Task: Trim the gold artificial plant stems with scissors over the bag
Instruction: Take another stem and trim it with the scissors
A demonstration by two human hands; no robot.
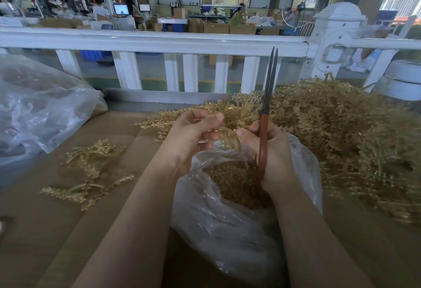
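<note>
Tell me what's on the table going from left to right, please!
Big crumpled plastic bag → small bunch of gold stems → left hand → right hand holding the scissors → huge pile of gold stems.

Bare cardboard surface (45, 230) is left open at the lower left, interrupted only by a small cluster of gold stems (88, 174). The right side is blocked by a high heap of gold stems (341, 133). The far edge is closed off by a white railing (159, 42), and the left corner is filled by a large plastic bag (38, 105).
</note>
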